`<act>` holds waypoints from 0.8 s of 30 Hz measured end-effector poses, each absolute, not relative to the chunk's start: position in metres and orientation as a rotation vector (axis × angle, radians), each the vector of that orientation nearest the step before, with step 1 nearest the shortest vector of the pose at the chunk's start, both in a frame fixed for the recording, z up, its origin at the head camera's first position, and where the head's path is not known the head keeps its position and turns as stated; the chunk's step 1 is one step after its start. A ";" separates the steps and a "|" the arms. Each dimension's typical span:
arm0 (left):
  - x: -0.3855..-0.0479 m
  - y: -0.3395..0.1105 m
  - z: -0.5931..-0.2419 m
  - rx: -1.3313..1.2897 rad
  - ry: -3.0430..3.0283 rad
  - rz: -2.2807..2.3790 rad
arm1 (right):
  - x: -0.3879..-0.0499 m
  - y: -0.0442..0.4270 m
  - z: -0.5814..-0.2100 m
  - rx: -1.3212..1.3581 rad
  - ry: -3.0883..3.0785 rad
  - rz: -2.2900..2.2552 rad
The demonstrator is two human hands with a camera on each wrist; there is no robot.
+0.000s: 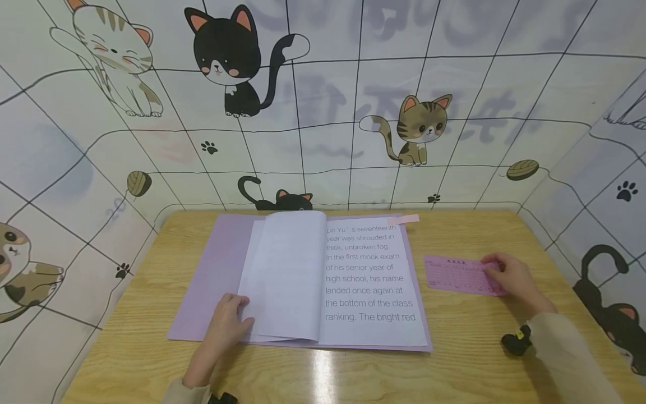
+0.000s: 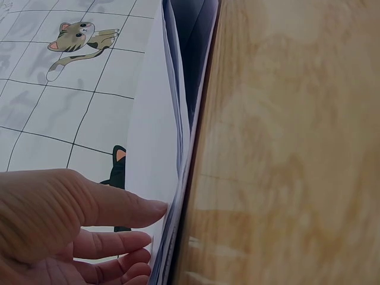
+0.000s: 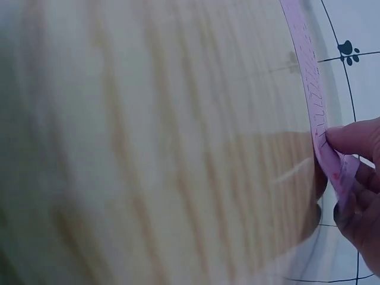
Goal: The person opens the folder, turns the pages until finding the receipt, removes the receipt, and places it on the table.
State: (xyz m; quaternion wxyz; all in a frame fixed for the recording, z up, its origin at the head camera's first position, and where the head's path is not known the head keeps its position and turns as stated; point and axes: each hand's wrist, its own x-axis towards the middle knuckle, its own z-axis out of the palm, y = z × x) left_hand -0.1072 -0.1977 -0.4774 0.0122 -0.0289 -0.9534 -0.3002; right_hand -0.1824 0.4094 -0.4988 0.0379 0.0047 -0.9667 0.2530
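A purple folder or booklet (image 1: pixel 209 269) lies spread on the table with white pages inside. Its left-hand page (image 1: pixel 285 269) is blank and bulges up near the fold; large printed English text fills the right-hand page (image 1: pixel 370 331). My left hand (image 1: pixel 224 325) rests at the lower left of the blank page, its thumb touching the paper near the stacked page edges (image 2: pixel 178 142) in the left wrist view. To the right of the booklet, my right hand (image 1: pixel 515 278) pinches the right end of a pink printed slip of paper (image 1: pixel 454 275). That end bends upward in the right wrist view.
A pale pink tab (image 1: pixel 407 219) sticks out from the booklet's top right corner. The wooden table (image 1: pixel 469 336) backs onto walls with a cat pattern (image 1: pixel 333 146). Dark wrist straps (image 1: pixel 517 341) sit at both sleeves.
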 end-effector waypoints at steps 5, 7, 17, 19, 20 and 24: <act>-0.107 -0.198 -0.478 -0.096 -2.969 -0.936 | -0.182 0.408 -0.498 0.092 -2.932 0.679; -0.107 -0.198 -0.478 -0.101 -2.968 -0.938 | -0.181 0.408 -0.498 0.096 -2.935 0.668; -0.116 -0.197 -0.469 -0.183 -2.950 -0.875 | -0.184 0.396 -0.487 0.201 -2.784 0.624; -0.120 -0.192 -0.467 -0.201 -2.914 -0.852 | -0.184 0.386 -0.481 0.192 -2.762 0.682; -0.123 -0.189 -0.466 -0.210 -2.886 -0.852 | -0.184 0.380 -0.477 0.195 -2.750 0.720; -0.138 -0.172 -0.457 -0.265 -2.746 -0.870 | -0.190 0.349 -0.463 0.233 -2.698 0.815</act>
